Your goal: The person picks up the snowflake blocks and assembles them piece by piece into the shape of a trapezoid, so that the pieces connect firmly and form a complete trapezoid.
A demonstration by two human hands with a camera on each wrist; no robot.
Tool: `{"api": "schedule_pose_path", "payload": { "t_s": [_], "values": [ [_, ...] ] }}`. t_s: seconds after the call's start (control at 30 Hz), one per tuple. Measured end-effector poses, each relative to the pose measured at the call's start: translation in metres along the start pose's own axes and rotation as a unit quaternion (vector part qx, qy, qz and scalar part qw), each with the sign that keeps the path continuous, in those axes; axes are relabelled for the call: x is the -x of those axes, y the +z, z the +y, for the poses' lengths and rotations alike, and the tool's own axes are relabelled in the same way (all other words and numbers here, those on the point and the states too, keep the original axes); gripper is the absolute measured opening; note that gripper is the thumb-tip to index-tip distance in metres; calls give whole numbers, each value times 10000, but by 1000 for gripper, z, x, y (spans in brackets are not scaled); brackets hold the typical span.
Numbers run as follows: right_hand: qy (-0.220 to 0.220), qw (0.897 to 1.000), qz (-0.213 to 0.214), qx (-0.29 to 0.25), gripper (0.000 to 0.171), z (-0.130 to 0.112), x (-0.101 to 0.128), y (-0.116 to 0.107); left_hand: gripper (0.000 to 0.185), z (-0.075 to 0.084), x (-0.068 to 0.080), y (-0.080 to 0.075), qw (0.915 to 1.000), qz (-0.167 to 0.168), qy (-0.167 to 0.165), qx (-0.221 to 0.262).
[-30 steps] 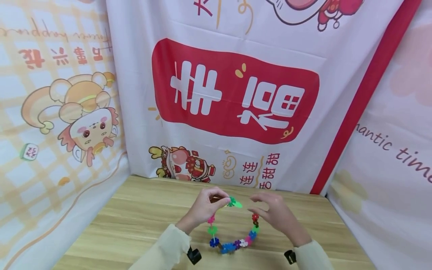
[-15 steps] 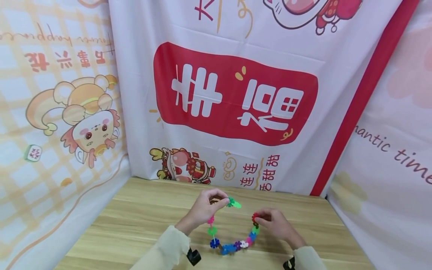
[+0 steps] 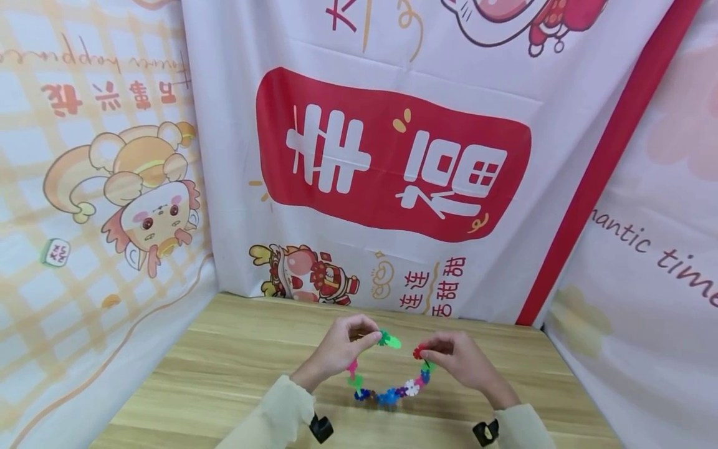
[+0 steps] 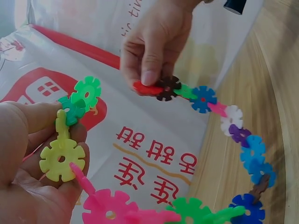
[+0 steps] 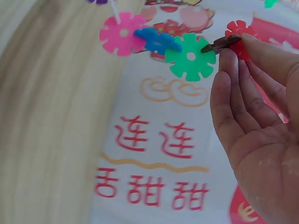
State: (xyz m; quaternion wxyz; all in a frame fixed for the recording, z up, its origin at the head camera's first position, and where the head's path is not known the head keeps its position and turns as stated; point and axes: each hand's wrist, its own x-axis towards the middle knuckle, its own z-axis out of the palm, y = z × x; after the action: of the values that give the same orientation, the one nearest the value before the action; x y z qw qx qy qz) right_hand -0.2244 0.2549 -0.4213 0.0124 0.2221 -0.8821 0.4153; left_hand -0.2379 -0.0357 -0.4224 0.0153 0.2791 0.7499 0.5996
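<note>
A chain of notched plastic snowflake discs, with a blue disc (image 3: 387,397) at its lowest part, hangs in a U between my hands. My left hand (image 3: 344,343) pinches a teal disc (image 4: 73,110) between thumb and fingers; a light green disc (image 4: 86,93) sticks out beyond it as the free end. Yellow discs (image 4: 51,161) lie against the left fingers. At the other end, my right hand (image 3: 460,358) pinches a red disc (image 3: 419,352), joined to a dark brown disc (image 5: 219,44) and a green one (image 5: 190,57). A gap separates the two ends.
Beneath the hands is a wood-grain table (image 3: 224,368). A white printed cloth (image 3: 235,187) with a red panel hangs behind it, and printed cloths also stand at the left (image 3: 33,337) and right (image 3: 645,324). Each wrist wears a black band piece (image 3: 321,429).
My right hand came down to the red end disc, pinched it and raised it slightly up and left. The bottom of the chain lifted with it. My left hand stayed nearly still.
</note>
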Motion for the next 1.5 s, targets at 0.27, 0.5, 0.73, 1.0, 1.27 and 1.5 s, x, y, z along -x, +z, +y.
{"api": "schedule_pose_path", "payload": {
  "t_s": [0.27, 0.5, 0.73, 1.0, 1.27, 1.5],
  "values": [
    [-342, 9991, -104, 231, 13, -35, -1, -10, 16, 0, -2, 2, 9998, -3, 179, 70],
    [-315, 9983, 35, 497, 12, -51, 0, -10, 14, 1, -4, 3, 9994, -44, 345, 30],
    [-271, 9989, 87, 363, 11, -56, 0, -6, 12, 1, -3, 7, 9993, -27, 353, 68],
    [-220, 9987, 360, 301, 8, -56, 1, 1, 12, -2, -2, 11, 9993, -58, 303, 206],
    [-435, 9960, 746, 213, 6, -53, -2, 8, 11, -3, -1, 14, 9985, -34, 427, 352],
    [-355, 9965, 713, 253, 6, -53, -6, 7, 14, -6, -4, 13, 9995, -11, 155, 284]
  ]
}}
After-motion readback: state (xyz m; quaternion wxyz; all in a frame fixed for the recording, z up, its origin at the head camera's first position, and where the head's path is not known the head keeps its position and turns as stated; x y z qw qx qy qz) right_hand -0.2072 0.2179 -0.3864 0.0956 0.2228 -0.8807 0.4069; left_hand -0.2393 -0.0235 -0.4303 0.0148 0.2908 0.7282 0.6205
